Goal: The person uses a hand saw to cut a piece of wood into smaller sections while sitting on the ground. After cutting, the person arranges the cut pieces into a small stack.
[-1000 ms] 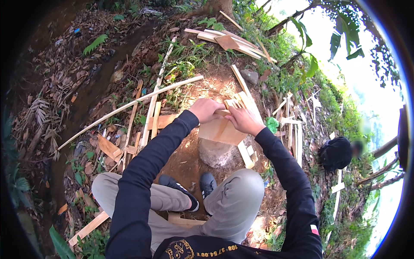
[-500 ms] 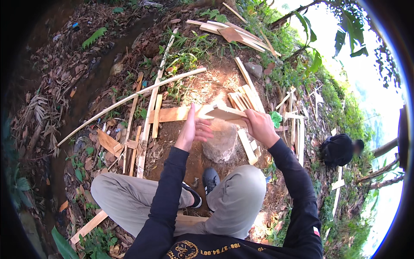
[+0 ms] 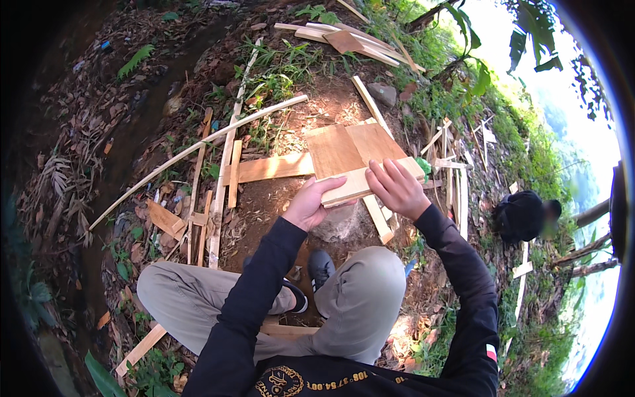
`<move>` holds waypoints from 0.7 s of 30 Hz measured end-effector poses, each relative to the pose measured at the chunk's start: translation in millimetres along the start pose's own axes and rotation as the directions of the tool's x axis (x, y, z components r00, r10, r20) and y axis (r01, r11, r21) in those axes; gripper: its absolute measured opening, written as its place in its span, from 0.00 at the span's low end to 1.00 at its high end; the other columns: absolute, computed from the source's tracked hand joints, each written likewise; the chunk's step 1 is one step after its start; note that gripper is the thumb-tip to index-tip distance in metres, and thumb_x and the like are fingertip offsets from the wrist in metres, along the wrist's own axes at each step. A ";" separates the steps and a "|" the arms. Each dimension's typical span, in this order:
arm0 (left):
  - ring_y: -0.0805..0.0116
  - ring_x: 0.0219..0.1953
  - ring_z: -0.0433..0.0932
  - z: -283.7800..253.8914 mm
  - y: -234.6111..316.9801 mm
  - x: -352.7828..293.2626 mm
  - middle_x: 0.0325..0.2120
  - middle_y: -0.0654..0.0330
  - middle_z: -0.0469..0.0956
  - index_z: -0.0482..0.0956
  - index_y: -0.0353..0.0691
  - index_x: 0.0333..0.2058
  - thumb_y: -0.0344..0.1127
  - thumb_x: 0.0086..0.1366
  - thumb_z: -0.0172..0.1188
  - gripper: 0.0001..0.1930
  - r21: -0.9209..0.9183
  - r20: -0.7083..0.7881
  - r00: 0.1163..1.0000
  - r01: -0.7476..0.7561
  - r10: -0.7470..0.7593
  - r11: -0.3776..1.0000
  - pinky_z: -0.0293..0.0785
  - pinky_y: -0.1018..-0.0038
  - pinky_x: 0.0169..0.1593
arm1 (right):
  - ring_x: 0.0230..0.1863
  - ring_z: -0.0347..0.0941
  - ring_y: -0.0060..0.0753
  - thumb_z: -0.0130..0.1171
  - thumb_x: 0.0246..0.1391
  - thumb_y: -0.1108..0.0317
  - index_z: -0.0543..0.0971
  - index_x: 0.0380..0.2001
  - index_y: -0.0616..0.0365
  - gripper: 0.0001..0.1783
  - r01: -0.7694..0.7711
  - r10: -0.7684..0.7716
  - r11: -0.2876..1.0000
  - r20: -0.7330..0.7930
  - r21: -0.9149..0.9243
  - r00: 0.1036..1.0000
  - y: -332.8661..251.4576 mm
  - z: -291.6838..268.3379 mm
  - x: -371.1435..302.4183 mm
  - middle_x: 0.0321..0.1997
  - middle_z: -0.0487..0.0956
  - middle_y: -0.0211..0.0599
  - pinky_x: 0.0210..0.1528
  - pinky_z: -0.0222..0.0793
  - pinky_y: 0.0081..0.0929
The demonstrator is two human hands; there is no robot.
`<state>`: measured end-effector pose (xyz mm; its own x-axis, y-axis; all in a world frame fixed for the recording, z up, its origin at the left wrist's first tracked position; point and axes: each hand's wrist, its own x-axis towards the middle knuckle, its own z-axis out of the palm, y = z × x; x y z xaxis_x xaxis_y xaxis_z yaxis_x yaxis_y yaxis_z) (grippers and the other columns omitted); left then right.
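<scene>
In front of my knees I hold a flat wooden panel [image 3: 344, 149]. Its top shows two brown board faces side by side, with a paler wooden strip [image 3: 354, 184] along the near edge. My left hand [image 3: 309, 202] grips the near left corner, thumb on top and the other fingers hidden beneath. The fingers of my right hand [image 3: 400, 190] bend over the strip near its right end; its thumb is hidden. Under the panel stands a pale stump-like block [image 3: 339, 227], mostly covered. A flat plank [image 3: 271, 168] lies on the ground left of the panel.
Long thin battens [image 3: 228, 132] lie on the left. More boards [image 3: 370, 49] are piled at the far side, near a grey rock [image 3: 382, 94]. Short wood offcuts [image 3: 165, 219] lie among leaves. A person in dark clothing [image 3: 519, 215] is off to the right.
The panel has turned from nearly edge-on to face up, tilted toward me. My left hand, open and apart before, has taken hold of its near left corner. My right hand's fingers now lie over the strip.
</scene>
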<state>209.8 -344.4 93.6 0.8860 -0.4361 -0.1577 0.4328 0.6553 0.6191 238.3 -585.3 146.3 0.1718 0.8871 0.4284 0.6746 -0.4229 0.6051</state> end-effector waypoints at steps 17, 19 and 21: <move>0.61 0.52 0.80 -129.9 -37.9 32.1 0.53 0.51 0.76 0.68 0.31 0.60 0.32 0.69 0.60 0.23 0.220 -0.102 0.967 0.251 -0.234 0.943 0.86 0.63 0.49 | 0.53 0.75 0.53 0.56 0.52 0.68 0.76 0.54 0.58 0.24 -0.332 0.323 0.919 0.079 0.212 0.943 -126.7 116.6 -54.0 0.59 0.77 0.46 0.58 0.73 0.43; 0.60 0.52 0.80 -138.3 -50.5 34.5 0.53 0.52 0.76 0.68 0.31 0.60 0.32 0.69 0.61 0.24 0.285 -0.154 0.966 0.243 -0.206 0.927 0.86 0.63 0.48 | 0.54 0.75 0.53 0.57 0.52 0.68 0.75 0.56 0.57 0.25 -0.404 0.401 0.887 0.061 0.223 0.914 -147.6 126.2 -62.1 0.59 0.76 0.45 0.59 0.72 0.44; 0.57 0.50 0.81 -141.9 -59.2 34.1 0.51 0.49 0.76 0.63 0.32 0.59 0.30 0.66 0.64 0.26 0.368 -0.231 0.961 0.229 -0.150 0.901 0.87 0.61 0.44 | 0.54 0.75 0.54 0.57 0.53 0.68 0.75 0.56 0.55 0.25 -0.460 0.453 0.852 0.089 0.249 0.887 -165.5 128.9 -70.6 0.60 0.76 0.45 0.60 0.72 0.45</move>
<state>238.0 -310.5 -57.6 0.8255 -0.3750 -0.4218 0.5312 0.2635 0.8053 207.1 -554.1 -70.6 0.5219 0.6120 0.5942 0.6745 -0.7225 0.1516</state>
